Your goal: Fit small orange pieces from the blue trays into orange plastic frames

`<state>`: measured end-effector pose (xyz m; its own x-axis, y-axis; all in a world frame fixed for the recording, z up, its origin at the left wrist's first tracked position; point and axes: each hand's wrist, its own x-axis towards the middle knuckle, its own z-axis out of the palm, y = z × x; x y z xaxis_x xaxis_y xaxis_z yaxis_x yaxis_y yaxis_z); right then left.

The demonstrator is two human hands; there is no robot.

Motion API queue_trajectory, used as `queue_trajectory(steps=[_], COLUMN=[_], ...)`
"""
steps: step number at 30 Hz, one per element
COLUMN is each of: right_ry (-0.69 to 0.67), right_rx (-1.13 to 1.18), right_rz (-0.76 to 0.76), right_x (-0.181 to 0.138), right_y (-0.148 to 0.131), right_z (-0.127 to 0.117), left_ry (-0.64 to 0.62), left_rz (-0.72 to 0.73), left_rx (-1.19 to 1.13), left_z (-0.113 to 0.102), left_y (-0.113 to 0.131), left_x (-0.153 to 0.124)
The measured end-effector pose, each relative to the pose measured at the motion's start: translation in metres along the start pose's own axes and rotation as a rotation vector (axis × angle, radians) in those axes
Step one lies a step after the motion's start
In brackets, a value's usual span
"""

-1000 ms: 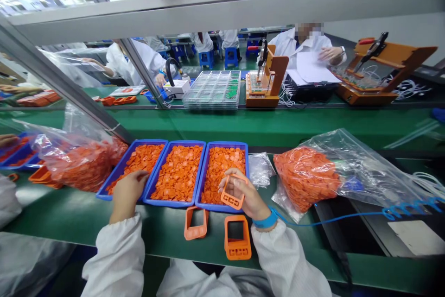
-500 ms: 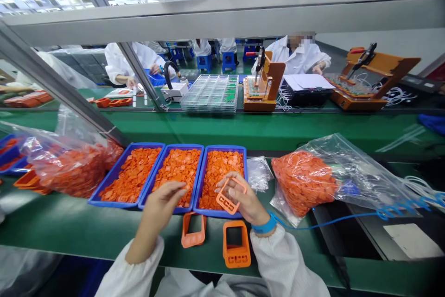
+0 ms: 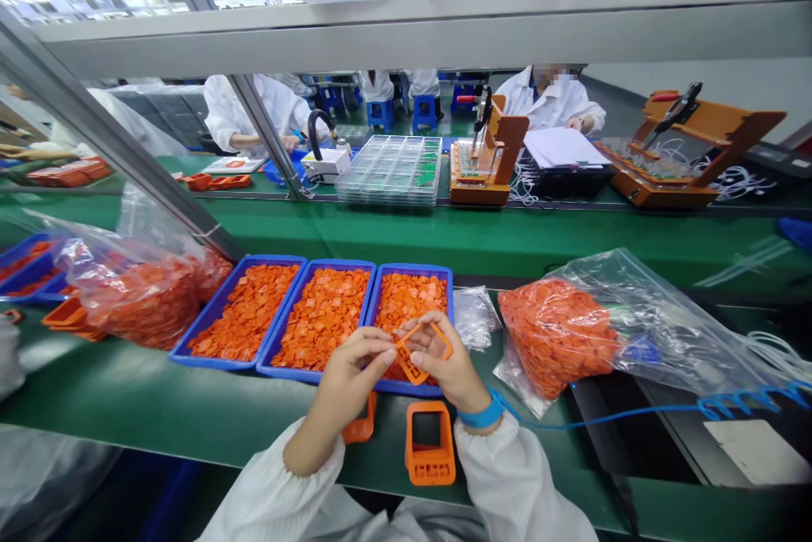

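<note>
1. Over the six o'clock end of the rightmost blue tray (image 3: 450, 297), the right hand (image 3: 452, 369) grips an orange frame (image 3: 414, 373) between thumb and fingers.
2. At the frame's nine o'clock, the left hand (image 3: 351, 371) has fingertips drawn close; cannot tell what they hold.

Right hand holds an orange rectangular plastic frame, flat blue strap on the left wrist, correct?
No: the head view shows the flat blue strap on the right wrist. The right hand does hold the orange rectangular plastic frame.
</note>
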<state>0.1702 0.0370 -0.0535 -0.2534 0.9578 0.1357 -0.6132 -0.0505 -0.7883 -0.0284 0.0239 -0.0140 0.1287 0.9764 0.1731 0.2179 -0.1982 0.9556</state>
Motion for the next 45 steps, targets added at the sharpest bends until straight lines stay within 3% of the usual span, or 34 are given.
queue_trajectory(steps=[6,12,21,35,38,45], right_ry=[-0.026,-0.019,-0.021,-0.088,-0.07,0.019], right_rx=[-0.073,-0.17,-0.28,-0.373,-0.362,-0.251], right_rz=[-0.099,-0.154,-0.219,-0.209,-0.179,-0.139], right_x=[-0.001,-0.004,-0.007,-0.008,-0.007,0.0], right_y=[0.003,0.006,0.007,0.004,0.003,0.005], right_z=[0.004,0.005,0.004,0.006,0.007,0.002], left_ry=[0.054,-0.121,-0.256,-0.295,-0.299,-0.09], left_rz=[-0.071,-0.215,-0.085,-0.004,0.021,-0.006], left_rx=[-0.112,-0.155,0.264,0.426,0.453,0.682], left_z=[0.019,0.02,0.012,0.007,-0.008,-0.085], left_y=[-0.004,-0.005,0.007,0.004,-0.001,-0.047], left_x=[0.0,0.001,0.012,0.002,0.004,0.042])
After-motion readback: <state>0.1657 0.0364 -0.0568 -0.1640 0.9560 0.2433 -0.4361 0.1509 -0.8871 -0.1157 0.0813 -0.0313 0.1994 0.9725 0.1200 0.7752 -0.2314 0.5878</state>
